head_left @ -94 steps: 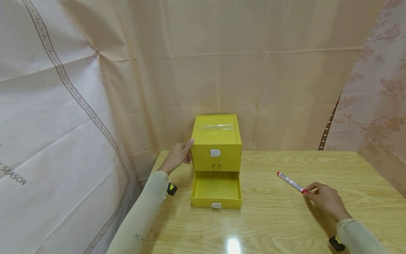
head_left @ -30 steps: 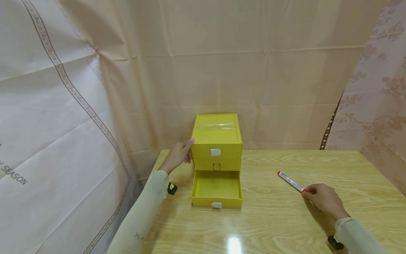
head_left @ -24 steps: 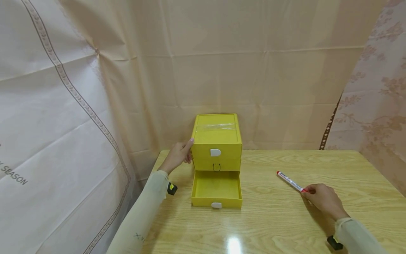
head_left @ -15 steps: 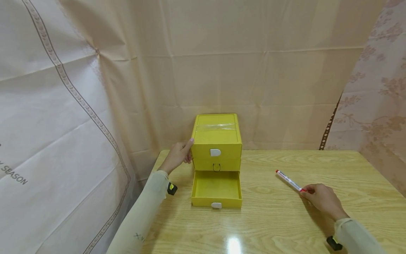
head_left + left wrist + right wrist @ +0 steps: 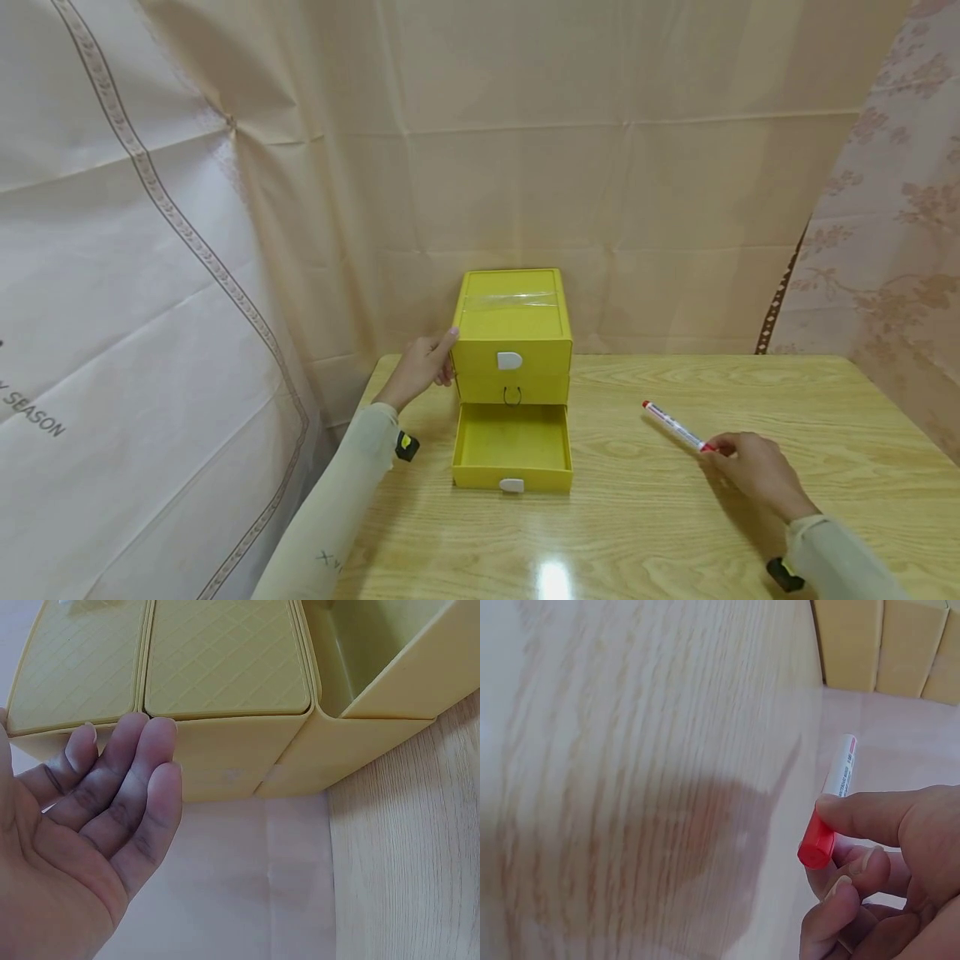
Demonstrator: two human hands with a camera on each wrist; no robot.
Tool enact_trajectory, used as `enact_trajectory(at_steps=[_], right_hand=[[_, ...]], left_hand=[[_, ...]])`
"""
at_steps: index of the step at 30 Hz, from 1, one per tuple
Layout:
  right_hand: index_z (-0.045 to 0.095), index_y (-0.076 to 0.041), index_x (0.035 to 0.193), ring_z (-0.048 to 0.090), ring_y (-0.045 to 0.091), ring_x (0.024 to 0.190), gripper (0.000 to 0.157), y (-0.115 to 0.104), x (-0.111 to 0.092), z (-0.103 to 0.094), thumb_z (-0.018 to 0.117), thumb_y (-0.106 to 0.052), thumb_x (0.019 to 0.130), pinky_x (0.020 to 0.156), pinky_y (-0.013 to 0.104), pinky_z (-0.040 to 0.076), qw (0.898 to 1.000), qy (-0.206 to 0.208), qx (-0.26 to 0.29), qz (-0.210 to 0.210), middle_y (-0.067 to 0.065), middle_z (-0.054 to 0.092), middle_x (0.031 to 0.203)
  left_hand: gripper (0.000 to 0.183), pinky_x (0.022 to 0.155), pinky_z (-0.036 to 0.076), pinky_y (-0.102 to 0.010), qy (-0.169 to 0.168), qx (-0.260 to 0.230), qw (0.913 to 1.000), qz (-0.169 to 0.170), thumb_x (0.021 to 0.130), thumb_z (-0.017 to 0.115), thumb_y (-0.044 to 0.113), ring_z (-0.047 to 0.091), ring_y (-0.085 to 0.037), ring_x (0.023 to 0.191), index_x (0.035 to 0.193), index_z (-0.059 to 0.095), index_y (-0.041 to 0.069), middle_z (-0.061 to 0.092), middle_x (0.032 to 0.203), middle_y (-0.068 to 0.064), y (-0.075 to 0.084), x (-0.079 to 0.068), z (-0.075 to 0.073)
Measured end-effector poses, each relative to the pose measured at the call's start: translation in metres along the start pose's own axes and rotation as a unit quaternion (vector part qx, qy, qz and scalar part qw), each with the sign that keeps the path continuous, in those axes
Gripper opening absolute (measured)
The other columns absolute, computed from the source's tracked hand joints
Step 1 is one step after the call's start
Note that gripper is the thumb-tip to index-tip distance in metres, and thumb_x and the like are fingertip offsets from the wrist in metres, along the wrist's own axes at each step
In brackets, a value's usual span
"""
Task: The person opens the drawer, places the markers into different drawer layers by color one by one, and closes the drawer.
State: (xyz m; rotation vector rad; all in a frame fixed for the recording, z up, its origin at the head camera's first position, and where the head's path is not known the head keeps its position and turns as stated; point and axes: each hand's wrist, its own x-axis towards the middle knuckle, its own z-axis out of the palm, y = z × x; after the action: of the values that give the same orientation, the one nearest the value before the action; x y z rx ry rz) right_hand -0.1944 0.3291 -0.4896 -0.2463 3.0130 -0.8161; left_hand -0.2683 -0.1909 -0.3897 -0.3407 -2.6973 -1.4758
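Note:
A yellow drawer box [image 5: 512, 310] stands on the table, its lowest drawer [image 5: 513, 479] pulled out and bare inside. My left hand [image 5: 420, 367] rests against the box's left side, thumb at the top front corner. In the left wrist view its loosely bent fingers [image 5: 161, 750] touch the side wall by the drawer fronts. On the right, my right hand [image 5: 761, 471] pinches a white marker [image 5: 675, 425] by its red end, between thumb and fingers. The marker points away and to the left, above the tabletop, casting a shadow in the right wrist view.
The wood-grain table [image 5: 637, 533] runs under both hands. A beige cloth [image 5: 600, 183] hangs close behind the box, and a white sheet [image 5: 150, 333] hangs at the left. Clear tape [image 5: 510, 300] crosses the box top; a black loop [image 5: 512, 396] hangs on the middle drawer.
My right hand has shifted slightly left, carrying the marker toward the drawer box. The left hand, the box and the pulled-out drawer have stayed in place.

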Motion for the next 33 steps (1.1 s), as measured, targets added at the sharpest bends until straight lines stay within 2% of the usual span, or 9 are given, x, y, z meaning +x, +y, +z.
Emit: enact_trajectory(at_steps=[9,17,25,33], right_hand=[[0.077,-0.004,0.103,0.059,0.015,0.075,0.016,-0.006,-0.002,0.003,0.072,-0.018,0.097,0.061,0.035,0.046,1.0,0.011,0.005,-0.019,0.005,0.073,0.093],[0.077,-0.005,0.102,0.06,0.016,0.077,0.016,-0.012,-0.002,0.002,0.073,-0.02,0.097,0.063,0.036,0.046,1.0,0.016,0.009,-0.023,0.005,0.073,0.094],[0.077,-0.008,0.1,0.061,0.016,0.078,0.013,-0.017,-0.002,0.005,0.073,-0.019,0.096,0.065,0.037,0.047,0.999,0.016,0.005,-0.031,0.001,0.072,0.092],[0.078,-0.007,0.101,0.06,0.016,0.079,0.013,-0.023,-0.003,0.004,0.074,-0.019,0.096,0.066,0.038,0.047,0.999,0.016,0.011,-0.038,0.001,0.072,0.092]], left_hand=[[0.081,0.067,0.06,-0.042,0.0,0.001,1.0,-0.003,0.097,0.039,0.078,0.069,-0.029,0.068,0.079,0.07,0.005,0.069,0.075,-0.012,0.0,-0.001,0.0],[0.081,0.074,0.059,-0.054,0.004,-0.005,0.9999,-0.007,0.097,0.04,0.078,0.068,-0.029,0.067,0.078,0.069,0.004,0.069,0.075,-0.013,-0.001,0.0,0.001],[0.082,0.064,0.059,-0.037,0.006,0.003,1.0,-0.006,0.097,0.04,0.077,0.068,-0.029,0.067,0.077,0.069,0.003,0.069,0.075,-0.013,0.0,0.0,0.001],[0.083,0.065,0.059,-0.038,0.003,0.003,1.0,-0.002,0.097,0.04,0.078,0.068,-0.031,0.068,0.078,0.069,0.003,0.069,0.076,-0.015,0.0,-0.001,0.0]])
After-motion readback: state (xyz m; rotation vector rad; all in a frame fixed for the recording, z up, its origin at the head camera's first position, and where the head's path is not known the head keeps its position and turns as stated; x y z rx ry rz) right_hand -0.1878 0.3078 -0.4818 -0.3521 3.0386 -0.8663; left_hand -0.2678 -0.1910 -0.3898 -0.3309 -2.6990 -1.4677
